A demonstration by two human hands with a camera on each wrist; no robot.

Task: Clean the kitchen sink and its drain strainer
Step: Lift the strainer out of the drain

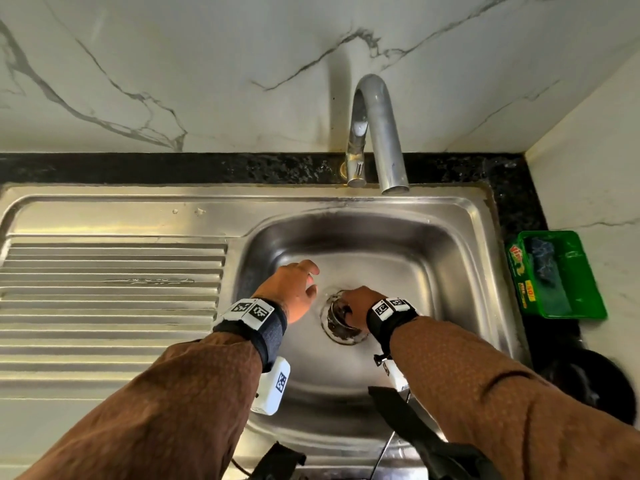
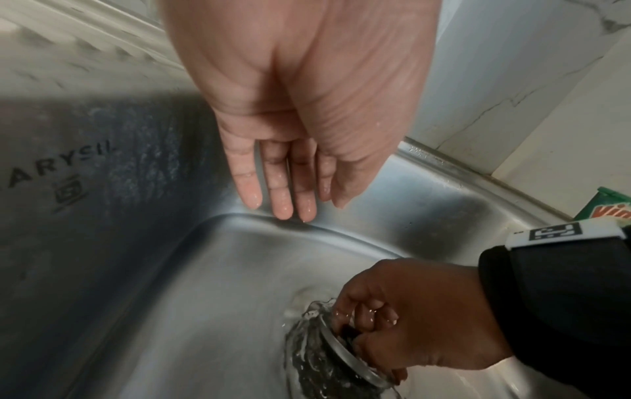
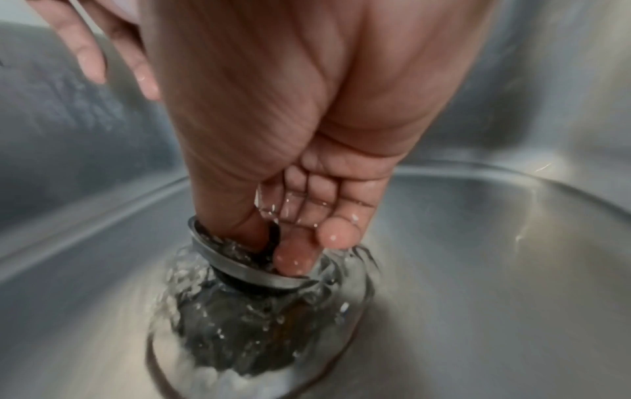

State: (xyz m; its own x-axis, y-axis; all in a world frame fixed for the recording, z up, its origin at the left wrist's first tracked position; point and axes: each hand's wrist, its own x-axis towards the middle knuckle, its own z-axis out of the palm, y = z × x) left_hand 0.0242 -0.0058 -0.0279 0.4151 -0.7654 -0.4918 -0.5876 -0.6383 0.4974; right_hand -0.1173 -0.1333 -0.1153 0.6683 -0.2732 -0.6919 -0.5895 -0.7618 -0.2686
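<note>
A steel sink (image 1: 349, 233) has a wet drain strainer (image 1: 337, 323) at the middle of its basin floor. My right hand (image 1: 353, 303) pinches the strainer (image 3: 246, 267), thumb and fingers hooked inside its round metal rim. In the right wrist view the strainer sits tilted above the drain hole, with water splashing round it. My left hand (image 1: 301, 285) hovers just left of the drain, fingers straight and wet, holding nothing. In the left wrist view the left hand (image 2: 287, 199) hangs over the basin's curved wall (image 2: 102, 243), and the right hand (image 2: 409, 318) grips the strainer (image 2: 328, 351).
A curved steel faucet (image 1: 377, 133) stands behind the basin; no stream shows from it. The ribbed drainboard (image 1: 110, 296) lies to the left. A green soap tub (image 1: 557, 275) holding a dark scrubber sits on the black counter at the right, near a dark round object (image 1: 588, 386).
</note>
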